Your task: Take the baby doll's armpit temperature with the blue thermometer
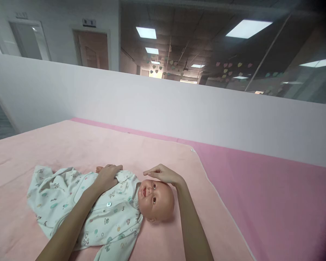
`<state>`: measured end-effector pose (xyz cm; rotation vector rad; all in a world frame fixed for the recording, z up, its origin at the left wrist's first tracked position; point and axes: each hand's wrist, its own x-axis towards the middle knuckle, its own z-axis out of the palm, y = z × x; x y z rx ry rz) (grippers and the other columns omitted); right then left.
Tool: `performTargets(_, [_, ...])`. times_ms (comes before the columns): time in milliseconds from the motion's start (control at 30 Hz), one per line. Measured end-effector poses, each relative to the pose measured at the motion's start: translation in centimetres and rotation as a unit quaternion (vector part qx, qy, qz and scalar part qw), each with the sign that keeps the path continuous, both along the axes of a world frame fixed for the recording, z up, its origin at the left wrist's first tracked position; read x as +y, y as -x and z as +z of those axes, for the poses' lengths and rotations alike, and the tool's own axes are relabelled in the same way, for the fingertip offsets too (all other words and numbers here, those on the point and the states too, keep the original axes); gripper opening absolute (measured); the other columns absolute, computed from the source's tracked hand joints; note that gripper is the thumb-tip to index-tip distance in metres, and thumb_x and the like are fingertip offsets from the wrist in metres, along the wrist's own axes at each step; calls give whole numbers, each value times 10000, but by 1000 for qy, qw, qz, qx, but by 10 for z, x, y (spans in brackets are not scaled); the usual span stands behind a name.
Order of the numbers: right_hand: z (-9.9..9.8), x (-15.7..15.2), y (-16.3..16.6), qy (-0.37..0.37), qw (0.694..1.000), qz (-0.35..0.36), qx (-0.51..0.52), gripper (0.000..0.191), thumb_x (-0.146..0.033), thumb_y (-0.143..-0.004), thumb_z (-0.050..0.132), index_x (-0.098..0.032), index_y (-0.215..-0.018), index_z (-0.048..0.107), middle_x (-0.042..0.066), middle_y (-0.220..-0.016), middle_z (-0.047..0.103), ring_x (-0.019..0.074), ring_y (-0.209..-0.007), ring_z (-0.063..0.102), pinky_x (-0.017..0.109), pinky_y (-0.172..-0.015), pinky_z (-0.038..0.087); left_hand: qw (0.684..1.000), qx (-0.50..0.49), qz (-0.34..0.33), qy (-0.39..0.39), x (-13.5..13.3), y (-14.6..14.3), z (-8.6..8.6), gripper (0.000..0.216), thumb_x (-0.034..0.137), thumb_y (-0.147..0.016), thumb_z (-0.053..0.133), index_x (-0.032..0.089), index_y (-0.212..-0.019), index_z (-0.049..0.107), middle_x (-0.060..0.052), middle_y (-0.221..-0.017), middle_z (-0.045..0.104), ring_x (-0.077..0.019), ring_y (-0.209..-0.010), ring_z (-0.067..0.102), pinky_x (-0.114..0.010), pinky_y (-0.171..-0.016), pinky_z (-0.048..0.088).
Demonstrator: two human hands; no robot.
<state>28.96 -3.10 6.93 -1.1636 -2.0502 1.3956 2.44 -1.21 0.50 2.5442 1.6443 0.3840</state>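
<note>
A baby doll (pixel 156 203) lies on its back on a pink blanket (pixel 78 141), its bald head toward the right and its face turned up. It wears a white gown (pixel 108 217) printed with small animals and coloured spots. My left hand (pixel 108 177) is closed over the doll's far sleeved arm, its fingertips partly hidden behind the sleeve; the doll's small hand (pixel 98 169) pokes out beside it. Beside the top of the doll's head, my right hand (pixel 163 174) arches with fingers stretched out along the far side. It holds nothing.
A darker pink mat (pixel 274 195) shows beyond the blanket's right edge. Behind the bed runs a low white partition (pixel 163 105). Over it are a glass pane with heart stickers (pixel 225 69) and a doorway (pixel 93 49).
</note>
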Motion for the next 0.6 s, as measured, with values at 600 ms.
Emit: performTargets(600, [-7, 7, -2, 42, 994, -60, 79, 523, -522, -642, 688, -141, -1001, 691, 106, -1133, 636, 242, -1118, 552, 364, -998, 395, 1000, 7, 2, -8, 4, 2, -6, 347, 46, -558, 435, 196, -860, 517, -45, -790, 629, -241, -871, 559, -280, -729, 361])
